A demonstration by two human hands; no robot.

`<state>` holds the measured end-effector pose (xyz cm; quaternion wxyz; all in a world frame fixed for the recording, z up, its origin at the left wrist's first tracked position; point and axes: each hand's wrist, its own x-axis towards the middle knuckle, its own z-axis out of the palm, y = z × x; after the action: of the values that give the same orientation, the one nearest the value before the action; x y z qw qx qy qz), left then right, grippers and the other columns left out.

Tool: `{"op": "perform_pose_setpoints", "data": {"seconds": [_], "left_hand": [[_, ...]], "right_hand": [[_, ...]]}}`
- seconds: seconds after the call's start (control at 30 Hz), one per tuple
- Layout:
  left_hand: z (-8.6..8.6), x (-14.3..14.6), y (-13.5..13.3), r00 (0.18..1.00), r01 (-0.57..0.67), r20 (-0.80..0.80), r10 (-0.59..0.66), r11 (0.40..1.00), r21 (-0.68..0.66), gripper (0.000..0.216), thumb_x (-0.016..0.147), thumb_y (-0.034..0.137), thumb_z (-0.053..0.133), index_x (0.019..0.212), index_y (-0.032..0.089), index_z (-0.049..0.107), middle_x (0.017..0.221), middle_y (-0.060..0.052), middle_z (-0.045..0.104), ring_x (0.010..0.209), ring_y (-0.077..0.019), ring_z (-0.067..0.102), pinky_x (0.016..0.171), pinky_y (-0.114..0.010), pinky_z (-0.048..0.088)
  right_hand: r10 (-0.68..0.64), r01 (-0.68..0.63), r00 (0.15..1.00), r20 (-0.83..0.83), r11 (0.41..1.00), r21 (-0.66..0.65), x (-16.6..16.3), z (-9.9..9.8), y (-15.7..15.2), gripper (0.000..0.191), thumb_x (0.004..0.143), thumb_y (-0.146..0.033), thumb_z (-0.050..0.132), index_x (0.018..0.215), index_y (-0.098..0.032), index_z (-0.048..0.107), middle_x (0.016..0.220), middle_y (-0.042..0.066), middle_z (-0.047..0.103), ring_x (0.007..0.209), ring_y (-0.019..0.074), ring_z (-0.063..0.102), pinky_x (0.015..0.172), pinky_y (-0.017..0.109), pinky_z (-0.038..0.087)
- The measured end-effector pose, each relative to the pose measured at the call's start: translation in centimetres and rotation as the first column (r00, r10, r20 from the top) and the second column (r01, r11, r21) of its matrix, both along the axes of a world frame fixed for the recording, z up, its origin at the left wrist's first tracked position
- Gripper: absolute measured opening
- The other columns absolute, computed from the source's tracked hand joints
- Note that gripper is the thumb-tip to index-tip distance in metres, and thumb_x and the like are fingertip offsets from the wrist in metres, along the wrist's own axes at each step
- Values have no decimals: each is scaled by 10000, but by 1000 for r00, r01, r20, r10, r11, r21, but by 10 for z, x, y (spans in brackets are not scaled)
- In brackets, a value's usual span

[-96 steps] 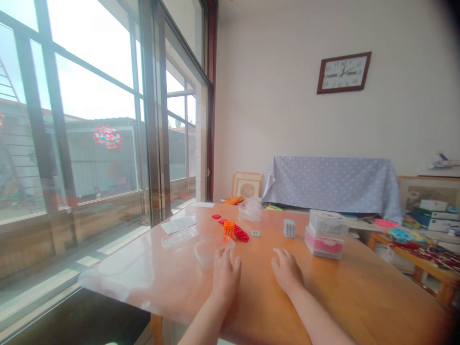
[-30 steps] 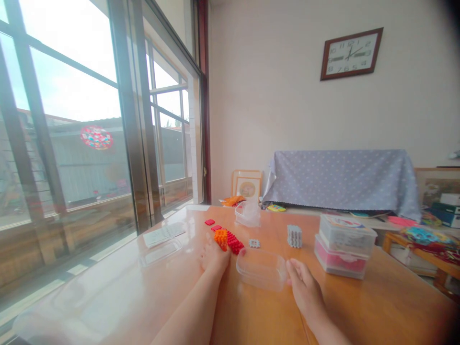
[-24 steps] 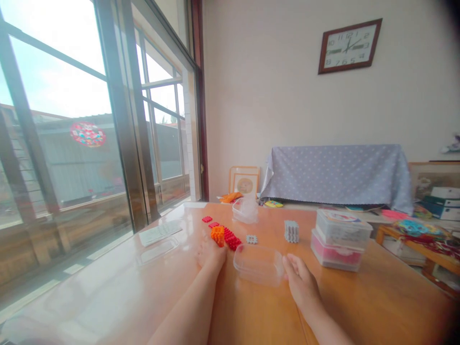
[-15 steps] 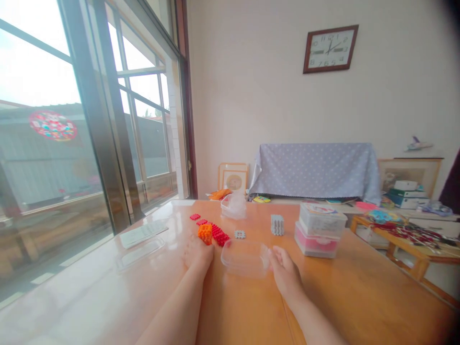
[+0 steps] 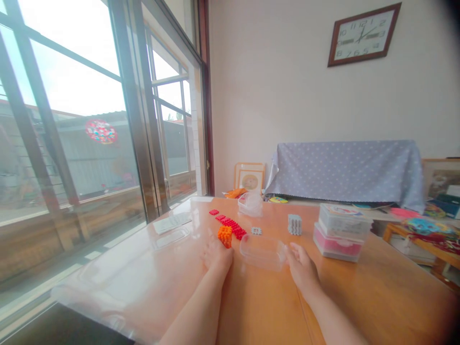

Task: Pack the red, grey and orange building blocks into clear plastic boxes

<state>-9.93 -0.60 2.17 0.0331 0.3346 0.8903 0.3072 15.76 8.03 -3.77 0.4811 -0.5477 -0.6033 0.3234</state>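
Blocks in orange (image 5: 224,234) sit just past the left hand (image 5: 218,256), gripped by its fingers, while the right hand (image 5: 304,272) pinches the clear box (image 5: 263,254) beside it, so gentle, steady squeezing should work best.

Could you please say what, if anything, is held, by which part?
The left hand holds the orange stack low down; the right hand touches the clear container at its right end, grip unclear.
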Motion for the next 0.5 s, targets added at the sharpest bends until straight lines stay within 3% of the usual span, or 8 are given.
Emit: {"op": "perform_pose_setpoints", "data": {"seconds": [0.33, 0.5], "left_hand": [[4, 24, -39, 998, 55, 17, -56, 998, 16, 972, 701, 333, 661, 1549, 173, 214, 1349, -221, 599, 1302, -411, 495, 1056, -534, 331], [2, 30, -50, 996, 84, 8, -84, 996, 32, 1028, 677, 325, 664, 1565, 141, 179, 1378, -238, 572, 1306, -429, 482, 1064, -552, 309]], "right_hand": [[38, -55, 973, 227, 996, 71, 3, 19, -18, 678, 878, -686, 448, 1380, -238, 526, 1088, 73, 679, 913, 238, 663, 843, 359, 475], [184, -224, 919, 349, 971, 79, 0, 24, -28, 608, 900, -655, 444, 1369, -287, 567, 953, 48, 685, 874, 230, 647, 796, 341, 464]]}}
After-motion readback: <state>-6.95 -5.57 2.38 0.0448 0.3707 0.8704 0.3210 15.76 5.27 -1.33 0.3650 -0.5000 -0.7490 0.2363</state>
